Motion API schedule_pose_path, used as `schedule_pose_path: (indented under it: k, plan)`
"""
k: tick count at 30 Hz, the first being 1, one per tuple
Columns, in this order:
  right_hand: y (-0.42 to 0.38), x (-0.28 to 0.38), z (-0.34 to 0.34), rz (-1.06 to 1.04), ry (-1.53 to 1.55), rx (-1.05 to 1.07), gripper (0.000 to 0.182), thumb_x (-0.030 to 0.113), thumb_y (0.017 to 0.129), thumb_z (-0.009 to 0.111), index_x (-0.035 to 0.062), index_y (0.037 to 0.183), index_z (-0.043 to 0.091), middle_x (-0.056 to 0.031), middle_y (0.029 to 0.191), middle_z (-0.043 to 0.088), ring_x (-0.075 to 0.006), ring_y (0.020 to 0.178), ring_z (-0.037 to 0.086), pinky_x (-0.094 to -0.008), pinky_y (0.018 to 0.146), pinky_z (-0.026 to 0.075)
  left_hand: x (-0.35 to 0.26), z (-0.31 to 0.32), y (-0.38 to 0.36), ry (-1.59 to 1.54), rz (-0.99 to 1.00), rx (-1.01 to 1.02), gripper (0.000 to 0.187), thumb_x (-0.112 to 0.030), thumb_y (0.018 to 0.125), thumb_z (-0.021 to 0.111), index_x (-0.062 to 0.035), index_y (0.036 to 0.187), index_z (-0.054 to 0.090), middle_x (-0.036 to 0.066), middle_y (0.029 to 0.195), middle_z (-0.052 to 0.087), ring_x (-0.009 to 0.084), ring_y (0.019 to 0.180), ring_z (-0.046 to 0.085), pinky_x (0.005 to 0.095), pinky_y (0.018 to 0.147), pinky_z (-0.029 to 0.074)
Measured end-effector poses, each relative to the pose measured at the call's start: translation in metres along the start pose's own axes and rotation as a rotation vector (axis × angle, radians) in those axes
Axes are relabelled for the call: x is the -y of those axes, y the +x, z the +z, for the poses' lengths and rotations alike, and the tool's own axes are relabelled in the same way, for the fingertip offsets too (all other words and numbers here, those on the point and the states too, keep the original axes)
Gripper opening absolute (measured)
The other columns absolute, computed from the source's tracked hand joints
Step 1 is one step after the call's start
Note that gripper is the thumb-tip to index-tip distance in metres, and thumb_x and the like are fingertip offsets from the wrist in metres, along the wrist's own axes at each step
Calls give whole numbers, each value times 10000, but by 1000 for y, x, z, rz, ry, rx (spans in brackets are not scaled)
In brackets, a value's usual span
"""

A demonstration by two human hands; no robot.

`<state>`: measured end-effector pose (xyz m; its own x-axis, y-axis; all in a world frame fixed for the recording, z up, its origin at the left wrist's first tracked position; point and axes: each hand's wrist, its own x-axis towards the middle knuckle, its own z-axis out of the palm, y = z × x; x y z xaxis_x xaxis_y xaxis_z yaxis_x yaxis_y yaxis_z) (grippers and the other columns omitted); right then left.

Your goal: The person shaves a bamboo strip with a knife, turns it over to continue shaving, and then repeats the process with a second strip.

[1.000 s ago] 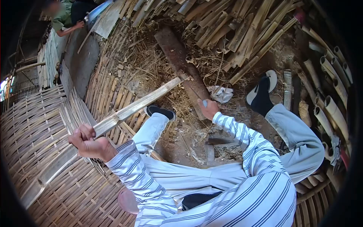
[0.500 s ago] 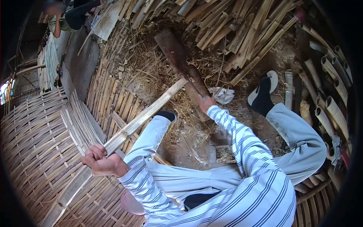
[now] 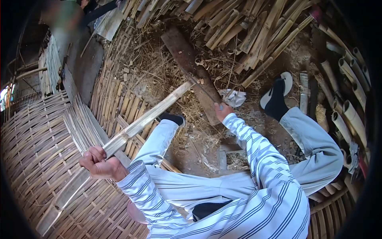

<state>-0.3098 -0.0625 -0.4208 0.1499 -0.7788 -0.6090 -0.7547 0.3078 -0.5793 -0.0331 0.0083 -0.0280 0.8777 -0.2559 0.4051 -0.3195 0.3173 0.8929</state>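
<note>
My left hand [image 3: 102,163] is closed around a long split bamboo strip [image 3: 149,113], which runs from the lower left up to the wooden block. The strip's far end rests over the dark wooden block [image 3: 179,47], lying on the shavings. In my right hand [image 3: 224,112] is the handle of a knife [image 3: 205,93]. Its thin dark blade slants up and left over the block, close to the strip's far end. Fingers cover most of the handle.
Bamboo pieces [image 3: 254,38] are heaped at the top, and bamboo tubes [image 3: 350,115] line the right. Woven bamboo matting [image 3: 36,147] covers the left. Shavings [image 3: 139,75] litter the ground. A crumpled white wrapper [image 3: 234,98] lies beside my right hand. Another person [image 3: 65,20] is at the upper left.
My left hand has shifted left and slightly up with the bamboo strip, drawing its far end back a little. My right hand has moved slightly right and down with the knife. The other person has moved.
</note>
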Motion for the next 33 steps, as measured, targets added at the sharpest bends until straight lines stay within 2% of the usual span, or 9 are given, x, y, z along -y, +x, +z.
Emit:
schedule_pose_path:
  k: [2,6,10,11,18,19,22,27,33]
  plan:
    - [-5,-21,5,-42,-60,-160,661,575,858,435,-27,1072,604,-277,1048,599,-441,1018,548,-468,897,435,-4,-2,4,-35,-9,81,380,-84,836,514,-160,593,232,-36,513,157,73,438,169,246,417,132]
    - [-8,4,-40,141,-129,74,674,583,854,437,-37,1042,623,-301,1024,594,-440,980,568,-476,884,440,-9,0,3,-70,-16,223,354,-57,824,499,-157,610,235,-34,517,152,69,433,155,247,409,141]
    - [-20,36,-60,-53,-43,83,646,565,856,450,-48,937,636,-314,852,611,-455,868,593,-486,817,464,-16,8,-7,-75,-17,259,299,-34,808,469,-133,633,248,-31,517,161,70,429,149,244,406,157]
    - [-29,50,-61,-95,-19,-16,630,546,863,454,-59,903,629,-308,803,611,-460,822,599,-487,789,472,-16,8,-8,-80,-19,263,293,-31,804,467,-132,635,250,-30,517,162,71,428,149,244,406,160]
    - [13,13,-4,-8,-189,-78,694,572,878,377,-59,1028,623,-307,1047,590,-440,1033,550,-478,923,420,-15,7,-7,-83,7,268,296,-26,791,470,-138,630,249,-30,517,180,70,424,145,243,406,164]
    - [10,24,-25,72,-175,75,697,580,881,362,-42,1077,607,-296,1061,590,-427,1042,550,-466,947,406,-15,6,-8,-66,19,254,298,-26,791,471,-140,629,248,-31,518,184,70,424,145,244,406,163]
    - [-9,38,-45,-22,-138,148,709,600,876,359,-26,1108,599,-288,1109,575,-412,1083,530,-456,975,388,-14,6,-9,-53,-5,198,305,-35,795,476,-142,627,245,-33,515,182,69,423,149,250,404,163]
    - [-5,-10,-16,85,-237,-24,658,570,879,382,-18,1071,605,-291,1020,604,-446,1024,550,-468,926,426,-11,4,-6,-33,-3,164,319,-58,804,495,-142,627,243,-37,505,159,64,426,151,249,410,152]
    - [-21,9,-35,27,-85,67,654,572,870,408,-26,1046,606,-297,1029,596,-440,1016,551,-471,918,426,-10,12,-9,-18,15,79,343,-68,806,505,-160,616,235,-41,509,151,66,434,166,240,430,146]
